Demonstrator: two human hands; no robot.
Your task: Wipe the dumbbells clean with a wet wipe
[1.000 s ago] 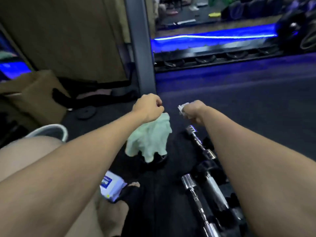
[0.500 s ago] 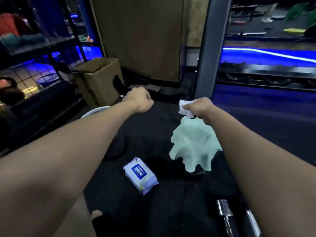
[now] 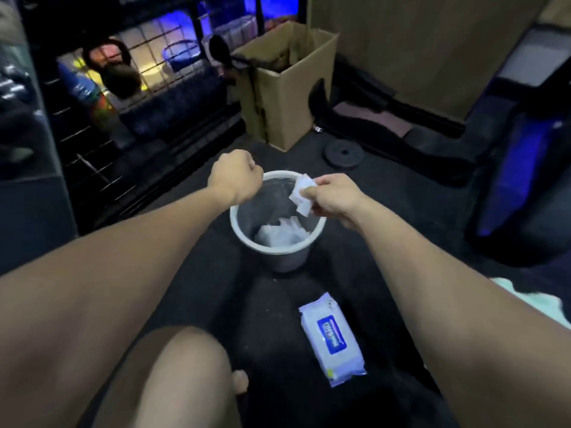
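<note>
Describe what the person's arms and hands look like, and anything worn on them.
Both arms are bare along all that shows: no sleeves in view. The left hand and right hand are ungloved, and I see no watch, band or ring on either wrist or hand.

Two hands are in view — a left hand [image 3: 235,176] and a right hand [image 3: 335,197]. One crumpled wet wipe [image 3: 301,194] is between the right hand's fingers. One grey waste bin [image 3: 279,256] stands on the floor, holding a heap of white wipes [image 3: 279,234] too bunched to count. One wipe pack [image 3: 333,336], one cardboard box [image 3: 285,88], one flat weight plate [image 3: 342,153], one kettlebell [image 3: 119,74] — and one edge of a pale green cloth [image 3: 537,299].
</note>
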